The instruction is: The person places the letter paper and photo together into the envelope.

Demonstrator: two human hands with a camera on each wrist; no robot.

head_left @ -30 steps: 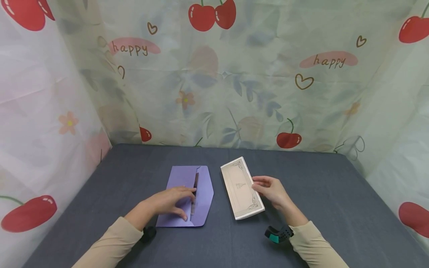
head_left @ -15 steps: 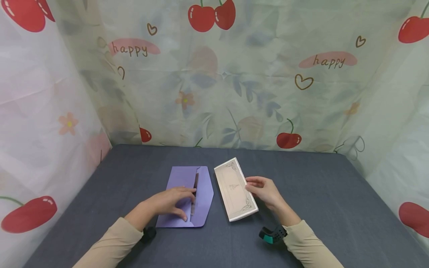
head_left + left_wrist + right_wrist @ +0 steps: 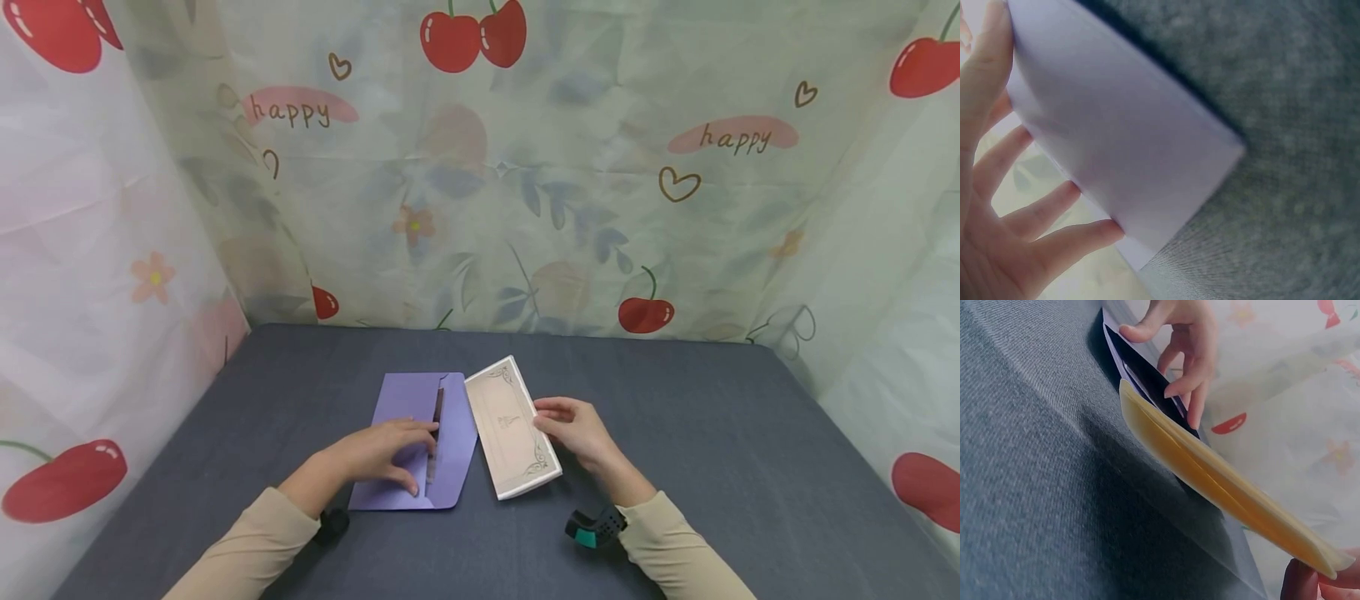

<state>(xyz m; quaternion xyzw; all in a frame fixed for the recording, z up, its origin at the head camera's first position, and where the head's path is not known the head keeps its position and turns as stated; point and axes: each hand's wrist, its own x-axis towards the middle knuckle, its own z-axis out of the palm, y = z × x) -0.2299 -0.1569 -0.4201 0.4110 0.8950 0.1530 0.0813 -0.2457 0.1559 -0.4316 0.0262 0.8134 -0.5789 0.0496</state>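
A purple envelope (image 3: 456, 450) lies on the table with its flap unfolded to the right and a dark gap at its mouth. My left hand (image 3: 382, 454) rests on the envelope, fingers spread and fingertips at the edge of the mouth; in the left wrist view the fingertips touch the envelope's pale underside or front panel (image 3: 1129, 125). My right hand (image 3: 577, 429) pinches the right long edge of a folded cream card (image 3: 513, 433) with ornate corner prints. The card is tilted, its left edge overlapping the flap in the head view. Its layered edge (image 3: 1210, 481) shows in the right wrist view.
A dark grey cloth (image 3: 675, 400) covers the table. Behind and at both sides hangs a curtain (image 3: 525, 208) printed with cherries, hearts and flowers. Beside the right sleeve is a black wrist strap (image 3: 596, 527) with a green part.
My right hand has moved left with the folded card, bringing it from beside the envelope to overlap its flap. The left hand and envelope have stayed in place.
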